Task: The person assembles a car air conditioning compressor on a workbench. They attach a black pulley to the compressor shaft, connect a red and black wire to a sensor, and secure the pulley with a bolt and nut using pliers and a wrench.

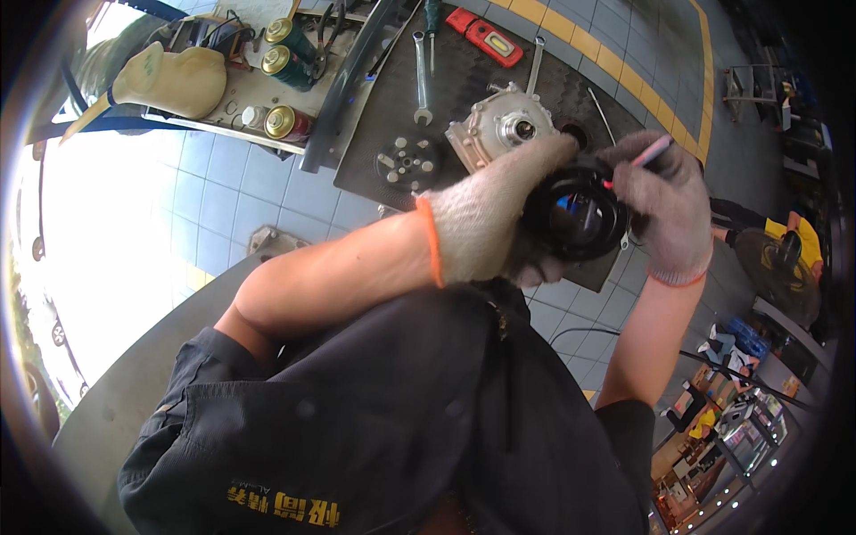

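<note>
My left hand, in a pale knit glove with an orange cuff, is closed round the side of a black round part with a thick rim. Something blue and shiny shows inside its opening. My right hand, gloved alike, pinches a slim pen-like tool, pinkish red and dark. Its red end points at the part's rim; whether it touches, I cannot tell. Just beyond both hands, a silver metal housing with a round central bore rests on the dark bench top. To its left lies a black studded disc.
Wrenches, a screwdriver and a red work light lie toward the bench's far side. At left, a cart holds several cans and a beige jug. A person in yellow is at far right.
</note>
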A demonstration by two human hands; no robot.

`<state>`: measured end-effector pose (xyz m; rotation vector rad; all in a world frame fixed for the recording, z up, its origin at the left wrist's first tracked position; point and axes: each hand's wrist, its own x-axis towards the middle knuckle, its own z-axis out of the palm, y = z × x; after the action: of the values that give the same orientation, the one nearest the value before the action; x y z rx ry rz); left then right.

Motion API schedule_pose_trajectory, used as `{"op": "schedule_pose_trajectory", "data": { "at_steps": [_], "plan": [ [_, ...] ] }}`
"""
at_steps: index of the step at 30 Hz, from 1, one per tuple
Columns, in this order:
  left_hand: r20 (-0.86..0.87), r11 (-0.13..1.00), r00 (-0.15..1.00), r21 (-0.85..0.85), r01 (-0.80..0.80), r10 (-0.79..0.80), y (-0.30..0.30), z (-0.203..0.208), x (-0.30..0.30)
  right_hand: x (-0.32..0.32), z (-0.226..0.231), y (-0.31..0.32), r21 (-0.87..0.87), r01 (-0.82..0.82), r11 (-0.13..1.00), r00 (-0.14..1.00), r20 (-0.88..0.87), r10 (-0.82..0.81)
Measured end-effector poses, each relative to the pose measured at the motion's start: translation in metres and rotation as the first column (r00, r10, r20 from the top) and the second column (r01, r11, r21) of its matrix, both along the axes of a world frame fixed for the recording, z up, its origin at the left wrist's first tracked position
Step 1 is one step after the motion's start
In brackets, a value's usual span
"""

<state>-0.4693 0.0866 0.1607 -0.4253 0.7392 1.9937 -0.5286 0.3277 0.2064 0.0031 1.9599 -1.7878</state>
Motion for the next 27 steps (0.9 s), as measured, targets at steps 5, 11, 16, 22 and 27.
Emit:
{"op": "schedule_pose_trajectory", "data": {
  "at_steps": [5,11,16,22,27],
  "plan": [
    [-0.104,0.993,0.992,0.095,0.077,-0.067,0.012,-0.024,0.018,0.045,-0.017,0.020,0.108,0.049,0.993,0.994,-0.107,-0.037],
    [0.079,0.962,0.961,-0.044,0.270,-0.266,0.042,-0.060,0.034,0.079,-0.034,0.054,0.224,0.011,0.975,1.000,0.009,-0.013],
    [-0.031,0.933,0.947,-0.187,0.307,-0.318,0.061,-0.083,0.033,0.079,-0.065,0.080,0.300,-0.131,0.945,0.991,0.036,0.126],
    [-0.134,0.950,0.942,-0.101,0.297,-0.309,0.068,-0.108,0.032,0.072,-0.093,0.097,0.177,-0.162,0.971,0.966,-0.173,0.192],
    [-0.353,0.966,0.901,-0.032,0.258,-0.253,0.068,-0.137,0.040,0.039,-0.096,0.094,0.025,-0.201,0.979,0.971,-0.129,0.202]
  ]
}}
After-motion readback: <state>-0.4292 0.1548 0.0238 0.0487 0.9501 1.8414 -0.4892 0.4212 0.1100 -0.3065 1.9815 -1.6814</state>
